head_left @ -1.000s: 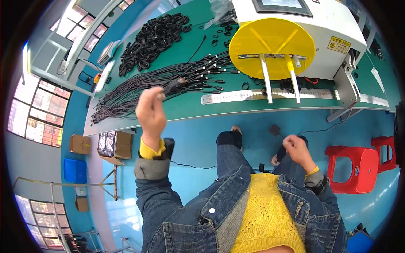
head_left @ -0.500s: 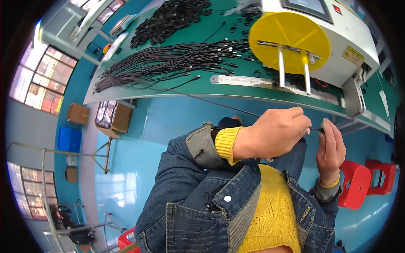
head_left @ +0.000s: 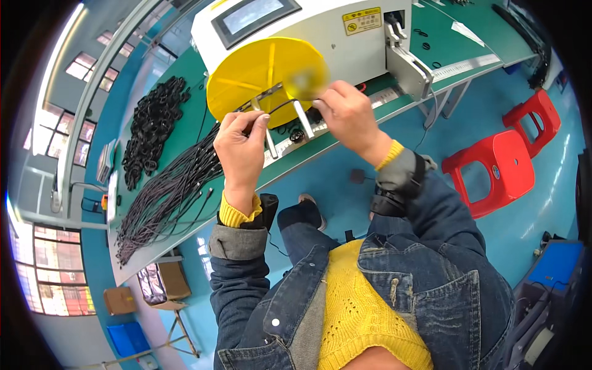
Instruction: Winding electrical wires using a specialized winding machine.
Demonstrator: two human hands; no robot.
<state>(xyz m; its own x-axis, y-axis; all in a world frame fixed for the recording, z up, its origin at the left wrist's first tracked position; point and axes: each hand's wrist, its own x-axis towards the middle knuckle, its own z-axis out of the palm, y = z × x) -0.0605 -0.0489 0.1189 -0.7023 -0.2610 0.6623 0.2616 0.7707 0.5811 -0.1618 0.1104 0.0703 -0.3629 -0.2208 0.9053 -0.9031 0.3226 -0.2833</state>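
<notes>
On the green tabletop (head_left: 185, 139) lie a heap of black rings (head_left: 151, 126) and a bundle of black cables (head_left: 172, 191). The left hand (head_left: 240, 145) pinches a thin black cable (head_left: 280, 106) stretched across to the right hand (head_left: 348, 114), which grips its other end before the yellow disc (head_left: 262, 77) of a white machine (head_left: 320, 31).

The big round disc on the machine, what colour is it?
Yellow. The disc shows best in the head view, just behind both hands.
</notes>
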